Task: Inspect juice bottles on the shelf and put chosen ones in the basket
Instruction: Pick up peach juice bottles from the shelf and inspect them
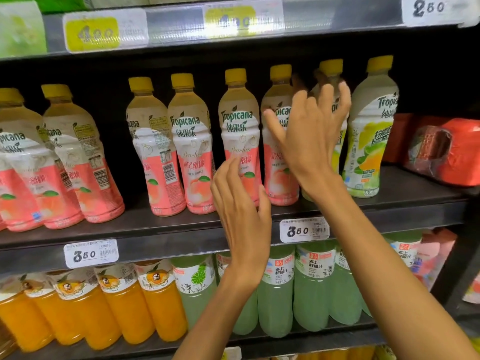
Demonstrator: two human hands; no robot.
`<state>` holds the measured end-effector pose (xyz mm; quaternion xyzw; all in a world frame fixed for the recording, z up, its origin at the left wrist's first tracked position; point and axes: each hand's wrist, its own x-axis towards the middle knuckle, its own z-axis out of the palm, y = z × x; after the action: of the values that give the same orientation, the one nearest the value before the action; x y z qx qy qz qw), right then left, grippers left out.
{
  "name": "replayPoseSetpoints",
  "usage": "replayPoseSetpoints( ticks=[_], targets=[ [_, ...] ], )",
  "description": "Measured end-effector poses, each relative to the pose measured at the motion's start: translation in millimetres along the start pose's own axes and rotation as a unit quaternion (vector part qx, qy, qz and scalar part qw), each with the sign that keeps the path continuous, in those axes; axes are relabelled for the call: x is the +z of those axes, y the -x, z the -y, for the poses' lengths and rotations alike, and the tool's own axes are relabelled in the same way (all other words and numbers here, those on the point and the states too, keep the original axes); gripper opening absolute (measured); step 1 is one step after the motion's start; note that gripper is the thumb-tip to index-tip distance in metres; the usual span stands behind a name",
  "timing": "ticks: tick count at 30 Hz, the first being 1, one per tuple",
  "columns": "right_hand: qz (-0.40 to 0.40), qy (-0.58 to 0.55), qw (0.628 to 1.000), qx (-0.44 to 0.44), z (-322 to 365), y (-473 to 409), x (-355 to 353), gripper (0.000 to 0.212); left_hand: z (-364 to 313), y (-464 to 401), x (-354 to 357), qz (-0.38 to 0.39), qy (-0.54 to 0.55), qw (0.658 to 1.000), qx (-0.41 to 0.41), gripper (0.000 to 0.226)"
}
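Note:
Yellow-capped Tropicana bottles stand in a row on the middle shelf (181, 229). Most are pink peach bottles (192, 152); at the right stand lemon-lime bottles (368, 141). My right hand (309, 136) is raised with fingers spread and relaxed in front of a lemon-lime bottle (331, 71) and the neighbouring peach bottle (279, 100), holding nothing. My left hand (241, 211) is lower, fingers straight, just in front of a peach bottle (240, 120); whether it touches is unclear. No basket is in view.
The lower shelf holds orange juice bottles (111, 307) at left and pale green lime drinks (309, 287) at right. A red package (446, 149) lies at the right end of the middle shelf. Price tags (91, 253) sit on the shelf edges.

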<state>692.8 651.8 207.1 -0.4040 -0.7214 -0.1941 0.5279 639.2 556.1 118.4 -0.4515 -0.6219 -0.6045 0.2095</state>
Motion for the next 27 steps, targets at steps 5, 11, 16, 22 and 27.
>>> replayPoseSetpoints(
  ticks=[5,11,16,22,27],
  targets=[
    [-0.015,-0.03,0.999,0.026,0,5,-11,0.061,2,7,1,0.033,0.071,0.997,-0.021,0.048],
    [-0.037,-0.4,0.915,0.045,5,20,-26,0.056,2,8,-1,0.138,0.14,0.979,-0.045,0.062],
    [0.034,-0.519,0.853,0.051,2,26,-42,0.047,-2,7,-5,0.179,0.15,0.972,-0.036,0.073],
    [0.073,-0.616,0.777,0.103,4,31,-73,0.046,-12,9,-19,0.208,0.166,0.962,-0.056,0.084],
    [0.152,-0.685,0.698,0.139,5,39,-84,0.023,-22,27,-50,0.257,0.222,0.937,-0.082,0.052]
  ],
)
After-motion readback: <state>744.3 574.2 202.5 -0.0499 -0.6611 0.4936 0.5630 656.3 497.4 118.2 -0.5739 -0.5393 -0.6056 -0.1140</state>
